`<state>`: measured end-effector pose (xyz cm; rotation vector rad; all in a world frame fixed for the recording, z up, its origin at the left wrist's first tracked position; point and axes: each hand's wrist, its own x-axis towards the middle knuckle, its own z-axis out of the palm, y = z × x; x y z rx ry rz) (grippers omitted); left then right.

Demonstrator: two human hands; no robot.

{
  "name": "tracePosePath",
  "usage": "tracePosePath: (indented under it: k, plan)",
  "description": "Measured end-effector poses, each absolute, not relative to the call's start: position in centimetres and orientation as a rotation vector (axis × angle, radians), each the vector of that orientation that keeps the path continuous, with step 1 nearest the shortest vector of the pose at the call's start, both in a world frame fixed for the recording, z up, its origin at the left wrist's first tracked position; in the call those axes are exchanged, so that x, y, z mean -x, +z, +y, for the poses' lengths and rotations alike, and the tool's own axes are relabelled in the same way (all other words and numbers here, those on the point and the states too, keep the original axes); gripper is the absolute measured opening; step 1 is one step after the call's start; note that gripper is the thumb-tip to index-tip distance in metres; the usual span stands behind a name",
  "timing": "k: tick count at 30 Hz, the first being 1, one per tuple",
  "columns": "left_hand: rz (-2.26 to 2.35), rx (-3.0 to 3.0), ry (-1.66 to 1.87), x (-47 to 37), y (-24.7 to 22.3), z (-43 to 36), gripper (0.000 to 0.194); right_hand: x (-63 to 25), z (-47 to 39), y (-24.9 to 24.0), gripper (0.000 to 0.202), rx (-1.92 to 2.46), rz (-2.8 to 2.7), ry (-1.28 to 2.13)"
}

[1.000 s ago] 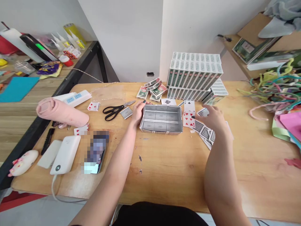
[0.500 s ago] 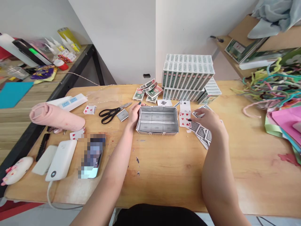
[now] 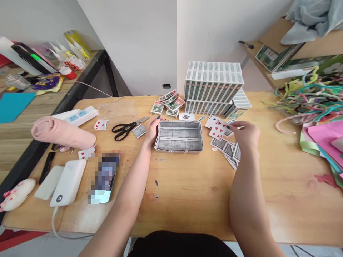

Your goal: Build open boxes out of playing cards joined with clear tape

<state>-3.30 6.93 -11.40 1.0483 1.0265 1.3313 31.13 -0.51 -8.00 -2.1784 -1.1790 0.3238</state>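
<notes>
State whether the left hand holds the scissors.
No, the left hand is on the end of the open box, while the scissors lie on the table.

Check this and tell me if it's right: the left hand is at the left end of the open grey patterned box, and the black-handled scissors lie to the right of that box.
Wrong on the scissors: the head view shows them left of the box. The left hand is at its left end, as stated.

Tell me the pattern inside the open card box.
Card box: grey-and-white card backs; best in head view.
</notes>
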Motion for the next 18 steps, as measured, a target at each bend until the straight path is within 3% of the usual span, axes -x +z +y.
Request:
tracePosePath:
  k: [8,14,18]
  plan:
    - [1.032,-1.043,1.319,3.2,-11.0,6.6,0.017,-31.8,-0.6,-10.1,0.059,2.299,-1.329,0.264]
    - [1.038,-1.051,1.306,3.2,-11.0,6.6,0.018,-32.2,-0.3,-10.4,0.053,2.327,-1.183,0.475]
    - [1.048,-1.054,1.302,3.3,-11.0,6.6,0.018,-32.0,-0.2,-9.9,0.034,2.329,-1.137,0.583]
